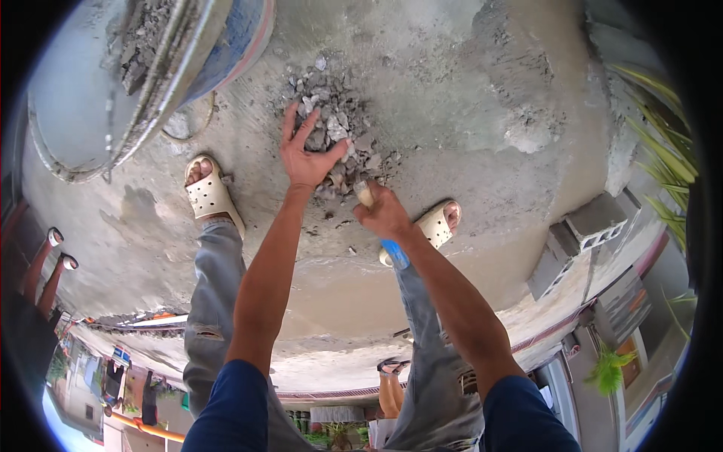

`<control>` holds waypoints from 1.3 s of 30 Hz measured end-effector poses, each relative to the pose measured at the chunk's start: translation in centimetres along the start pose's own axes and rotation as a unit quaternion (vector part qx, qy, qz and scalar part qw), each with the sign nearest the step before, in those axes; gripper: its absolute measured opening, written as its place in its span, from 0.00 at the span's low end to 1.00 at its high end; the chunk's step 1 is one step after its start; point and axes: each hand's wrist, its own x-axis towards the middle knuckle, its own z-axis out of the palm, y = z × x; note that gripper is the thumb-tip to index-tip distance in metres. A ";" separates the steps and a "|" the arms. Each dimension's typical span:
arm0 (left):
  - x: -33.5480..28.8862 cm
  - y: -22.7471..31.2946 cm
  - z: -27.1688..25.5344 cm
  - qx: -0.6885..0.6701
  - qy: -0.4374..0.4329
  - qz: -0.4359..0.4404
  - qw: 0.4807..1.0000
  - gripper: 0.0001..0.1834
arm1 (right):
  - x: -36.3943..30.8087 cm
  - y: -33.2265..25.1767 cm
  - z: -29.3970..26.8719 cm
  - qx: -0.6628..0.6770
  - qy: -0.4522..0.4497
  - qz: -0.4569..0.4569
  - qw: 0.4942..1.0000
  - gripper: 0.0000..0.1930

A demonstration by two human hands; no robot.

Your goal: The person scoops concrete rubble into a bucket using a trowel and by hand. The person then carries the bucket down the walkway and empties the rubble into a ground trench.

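My left hand (307,154) reaches over a heap of broken concrete rubble (324,94) on the ground, its fingers spread and touching the grey chunks. Closed in a fist, my right hand (387,215) grips a short tool (364,193) at the near right edge of the heap. A pale, wood-coloured handle end sticks out above the fist. A blue part (396,255) shows below it, and the tool's exact kind cannot be made out. At the upper left, a large bucket (248,38) with a whitish inside and blue outside holds more grey rubble.
My feet in cream clogs (215,192) stand either side of the heap. Hollow concrete blocks (591,226) lie at the right, near long-leaved plants (666,151). Wet, muddy patches mark the concrete ground (339,297). Another person's legs (45,275) show at the far left.
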 end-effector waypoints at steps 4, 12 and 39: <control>-1.2 4.8 -1.6 -0.048 -0.018 -0.019 0.998 0.35 | -4.8 -3.0 -1.2 0.004 -0.022 0.039 0.999 0.15; -0.8 18.5 -12.9 -0.109 -0.036 -0.032 0.993 0.34 | -19.2 -16.4 -4.2 0.032 -0.034 0.125 0.991 0.13; 18.2 19.6 -33.4 -0.334 -0.166 -0.191 0.908 0.36 | -21.6 -30.2 -13.8 0.211 0.051 -0.090 0.972 0.25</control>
